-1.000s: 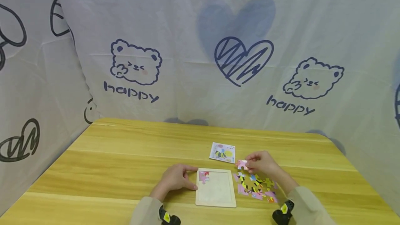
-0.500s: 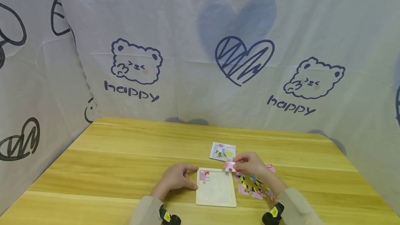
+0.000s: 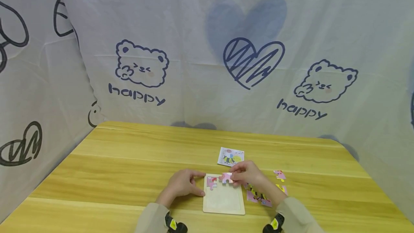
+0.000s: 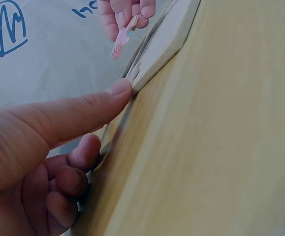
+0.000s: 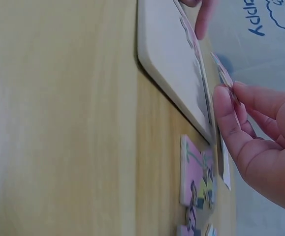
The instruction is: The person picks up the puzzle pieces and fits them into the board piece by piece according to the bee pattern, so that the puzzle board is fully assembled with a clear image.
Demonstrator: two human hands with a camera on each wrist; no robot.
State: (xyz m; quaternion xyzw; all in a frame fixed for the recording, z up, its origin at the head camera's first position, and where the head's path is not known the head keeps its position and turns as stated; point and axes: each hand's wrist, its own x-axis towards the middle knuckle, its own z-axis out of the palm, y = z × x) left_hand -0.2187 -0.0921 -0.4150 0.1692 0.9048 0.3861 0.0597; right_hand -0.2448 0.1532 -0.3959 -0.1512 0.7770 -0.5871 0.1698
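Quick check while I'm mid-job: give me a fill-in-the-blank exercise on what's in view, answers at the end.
1. The puzzle piece pinched by the right hand is mainly ____ in colour.
2. The puzzle section laid in the tray is at its far ____ corner, as the head view shows it.
3. The picture card shows a yellow-and-black ____.
4. The word printed under both whole bears on the backdrop is ____.

Missing words: pink; left; bee; happy.
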